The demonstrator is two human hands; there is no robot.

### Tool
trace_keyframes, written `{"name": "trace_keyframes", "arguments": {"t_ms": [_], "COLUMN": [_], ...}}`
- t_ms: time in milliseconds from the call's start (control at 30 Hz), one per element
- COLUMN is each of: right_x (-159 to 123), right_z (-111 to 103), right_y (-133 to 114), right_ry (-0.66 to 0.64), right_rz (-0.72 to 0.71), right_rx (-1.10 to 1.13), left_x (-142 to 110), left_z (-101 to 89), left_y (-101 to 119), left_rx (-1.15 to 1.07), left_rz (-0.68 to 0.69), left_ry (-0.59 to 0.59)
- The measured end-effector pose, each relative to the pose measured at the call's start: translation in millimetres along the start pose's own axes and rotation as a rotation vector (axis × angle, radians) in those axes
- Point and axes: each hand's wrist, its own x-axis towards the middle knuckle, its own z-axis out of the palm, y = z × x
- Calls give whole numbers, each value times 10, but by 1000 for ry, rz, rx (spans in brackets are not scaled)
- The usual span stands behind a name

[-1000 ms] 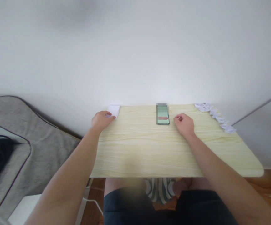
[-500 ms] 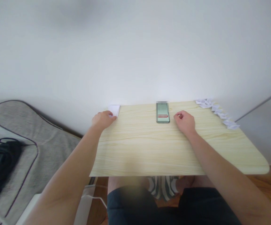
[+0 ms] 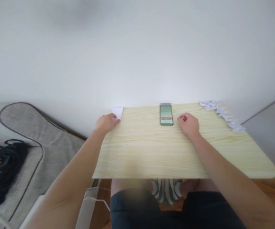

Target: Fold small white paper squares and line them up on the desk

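Note:
At the table's far left corner lies a small stack of white paper (image 3: 118, 111). My left hand (image 3: 106, 123) is on its near left side, thumb and fingers closed about the paper's edge; part of the paper is hidden under them. My right hand (image 3: 189, 123) rests on the wood with fingers curled in, just right of a phone (image 3: 166, 118). Nothing shows between those fingers. The phone lies face up with its screen lit and partly blurred out.
Several folded white paper pieces (image 3: 225, 115) line the right edge of the pale wooden table (image 3: 151, 152). A white wall (image 3: 142, 57) rises behind it. To the left are a grey cushioned seat (image 3: 58, 149) and a black bag (image 3: 6, 168). A white cable (image 3: 101, 201) hangs below.
The whole view has shifted slightly, so everything sits a little further right. Both hands keep nearly the same places on the table.

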Motion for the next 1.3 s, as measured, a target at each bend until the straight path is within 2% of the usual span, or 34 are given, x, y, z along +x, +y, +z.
{"name": "trace_keyframes", "arguments": {"t_ms": [233,1300], "right_x": [6,15], "right_z": [2,5], "right_y": [7,6], "right_ry": [-3,-14], "right_rz": [-11,11], "right_rx": [-15,-17], "left_x": [-37,214], "left_z": [38,-75], "left_y": [-31,-120], "left_rx": [-30,-149], "left_rz": [-25,-79], "left_ry": [7,-76]}}
